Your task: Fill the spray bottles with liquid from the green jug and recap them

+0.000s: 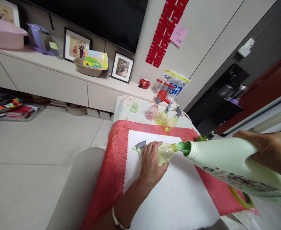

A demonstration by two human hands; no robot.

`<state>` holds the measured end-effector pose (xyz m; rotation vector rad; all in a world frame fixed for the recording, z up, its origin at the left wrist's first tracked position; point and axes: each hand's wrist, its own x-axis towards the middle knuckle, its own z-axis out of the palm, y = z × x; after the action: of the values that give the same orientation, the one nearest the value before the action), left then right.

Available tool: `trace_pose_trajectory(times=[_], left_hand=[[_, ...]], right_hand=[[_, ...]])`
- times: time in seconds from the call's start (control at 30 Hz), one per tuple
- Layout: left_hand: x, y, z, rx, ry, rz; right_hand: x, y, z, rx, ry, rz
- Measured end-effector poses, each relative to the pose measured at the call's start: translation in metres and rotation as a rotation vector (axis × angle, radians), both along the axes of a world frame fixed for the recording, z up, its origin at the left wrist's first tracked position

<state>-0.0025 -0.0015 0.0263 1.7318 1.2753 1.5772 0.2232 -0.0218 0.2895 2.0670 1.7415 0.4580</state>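
Note:
My left hand is wrapped round a clear yellow spray bottle with its spray head off, tilted over the white sheet. In my right hand is a large pale green detergent jug, tipped so that its green spout meets the neck of the bottle. Whether liquid is flowing I cannot tell. A grey spray head shows just beyond my left fingers; whether they touch it is unclear. Farther back stands a green cap.
A pink spray bottle and two yellow ones, one of them the nearer yellow bottle, stand at the table's back. A roll of tape lies at the right edge. Behind is a low cabinet with picture frames and a red teapot.

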Motion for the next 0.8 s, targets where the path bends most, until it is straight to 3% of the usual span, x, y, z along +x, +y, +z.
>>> trace_pose_trajectory(times=[0.6, 0.8], left_hand=[[0.0, 0.0, 0.0, -0.003, -0.003, -0.002], [0.0, 0.0, -0.001, -0.003, -0.003, 0.003]], right_hand=[[0.002, 0.0, -0.003, 0.015, 0.045, 0.039], [0.008, 0.002, -0.006, 0.096, 0.034, 0.067]])
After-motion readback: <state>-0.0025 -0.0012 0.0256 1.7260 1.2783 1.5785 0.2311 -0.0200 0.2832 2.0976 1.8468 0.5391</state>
